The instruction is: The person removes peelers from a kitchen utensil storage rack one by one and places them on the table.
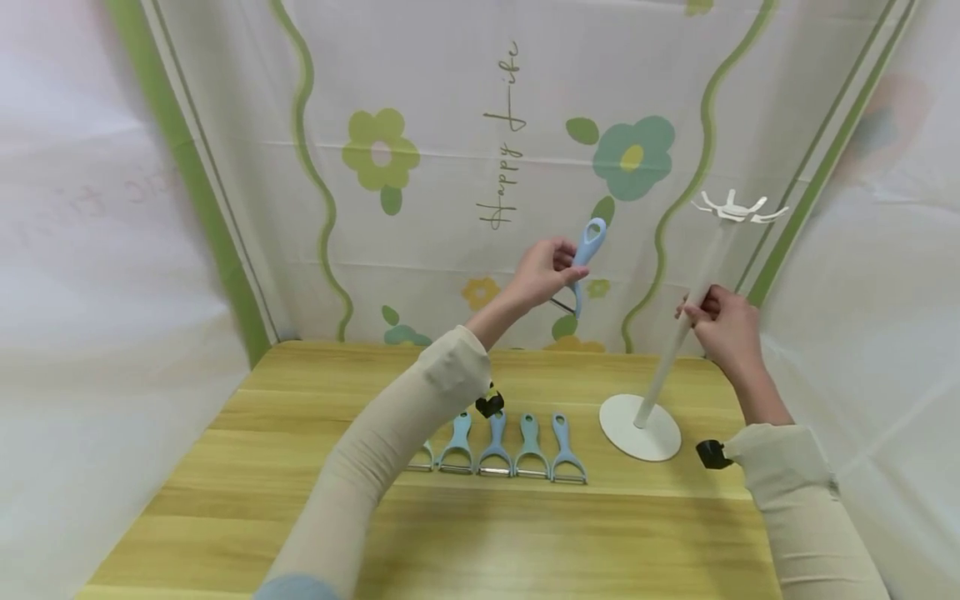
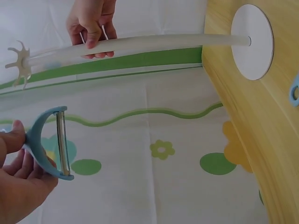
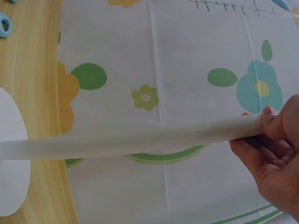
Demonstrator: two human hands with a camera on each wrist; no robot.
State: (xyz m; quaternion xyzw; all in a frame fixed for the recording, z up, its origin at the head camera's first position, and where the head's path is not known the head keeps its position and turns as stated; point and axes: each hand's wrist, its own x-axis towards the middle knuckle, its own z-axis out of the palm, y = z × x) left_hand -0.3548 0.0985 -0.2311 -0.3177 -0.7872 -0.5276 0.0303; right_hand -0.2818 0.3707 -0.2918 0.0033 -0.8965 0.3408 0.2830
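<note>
My left hand (image 1: 546, 268) pinches a blue Y-shaped peeler (image 1: 590, 242) in the air, its looped handle end up and its blade down. In the left wrist view the peeler's metal blade (image 2: 62, 142) shows plainly. My right hand (image 1: 727, 325) grips the pole of a white stand (image 1: 667, 358) below its top. The stand has a ring of curved hooks (image 1: 738, 211) at the top and a round base (image 1: 622, 429) on the table. The held peeler is left of the hooks and apart from them.
Several blue and green peelers (image 1: 530, 442) lie in a row on the wooden table (image 1: 540, 533), handles pointing away; my left sleeve partly covers the leftmost one. A white printed curtain (image 1: 450, 75) hangs behind the table, and white sheets flank both sides.
</note>
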